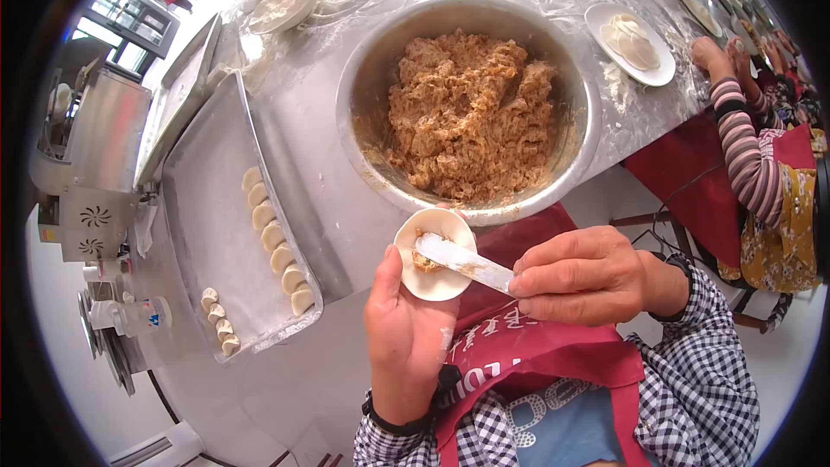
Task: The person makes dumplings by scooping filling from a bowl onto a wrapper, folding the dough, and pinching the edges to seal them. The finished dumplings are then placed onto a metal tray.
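On the fingers of my left hand (402, 329) rests a round, pale dumpling wrapper (438, 288), its edge held by the thumb. A small lump of minced filling (424, 262) sits in the wrapper's middle. My right hand (588, 275) grips a flat, light-coloured filling spatula (471, 265), whose blade lies on that filling. Just beyond both hands stands a large metal bowl (350, 143) with a big mass of orange-brown minced filling (471, 117). The fingers under the wrapper are mostly hidden.
A metal tray (207, 164) at left holds a row of folded dumplings (271, 236) and several smaller ones (220, 325). A white plate (661, 73) bears stacked wrappers (629, 41). Another plate (285, 7) stands on the floured table. A co-worker's striped sleeve (745, 151) is at right.
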Action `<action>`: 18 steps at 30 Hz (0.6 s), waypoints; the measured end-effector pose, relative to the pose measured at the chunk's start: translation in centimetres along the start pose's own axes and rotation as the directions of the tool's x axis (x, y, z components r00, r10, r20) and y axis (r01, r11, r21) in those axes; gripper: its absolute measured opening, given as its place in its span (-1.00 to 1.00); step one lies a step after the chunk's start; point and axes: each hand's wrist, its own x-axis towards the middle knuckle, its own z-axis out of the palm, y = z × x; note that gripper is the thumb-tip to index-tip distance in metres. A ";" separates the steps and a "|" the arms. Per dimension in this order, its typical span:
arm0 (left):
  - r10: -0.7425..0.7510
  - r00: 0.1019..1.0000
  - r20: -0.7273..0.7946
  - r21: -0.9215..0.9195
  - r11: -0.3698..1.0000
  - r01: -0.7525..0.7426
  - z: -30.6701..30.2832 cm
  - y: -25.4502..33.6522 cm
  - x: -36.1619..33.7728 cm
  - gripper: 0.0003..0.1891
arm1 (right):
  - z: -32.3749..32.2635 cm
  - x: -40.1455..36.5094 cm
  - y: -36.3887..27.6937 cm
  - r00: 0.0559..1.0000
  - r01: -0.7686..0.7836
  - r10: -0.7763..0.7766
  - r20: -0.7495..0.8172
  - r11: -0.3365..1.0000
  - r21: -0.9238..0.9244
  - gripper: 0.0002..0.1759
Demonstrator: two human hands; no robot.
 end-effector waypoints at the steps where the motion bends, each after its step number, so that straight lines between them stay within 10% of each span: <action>1: -0.005 1.000 -0.026 -0.012 1.000 0.005 -0.1 0.0 0.1 -0.50 | -0.1 -0.1 0.0 1.000 0.012 -0.012 0.006 1.000 -0.003 -0.83; 6: 0.010 0.999 -0.054 -0.096 0.995 -0.015 -0.3 0.3 -0.1 -0.51 | -2.0 -0.1 -0.1 0.999 -0.038 0.038 0.004 0.996 0.075 -0.84; 8: 0.085 0.994 -0.074 -0.130 0.987 -0.094 -0.5 0.9 -0.3 -0.53 | -2.6 -0.5 0.1 0.931 -0.240 0.307 -0.200 0.923 0.301 -0.85; 18: 0.108 0.980 -0.167 -0.061 0.991 -0.120 -2.4 0.9 -0.7 -0.59 | -1.3 -1.1 4.6 0.890 -0.416 0.441 -0.118 0.890 0.187 -0.84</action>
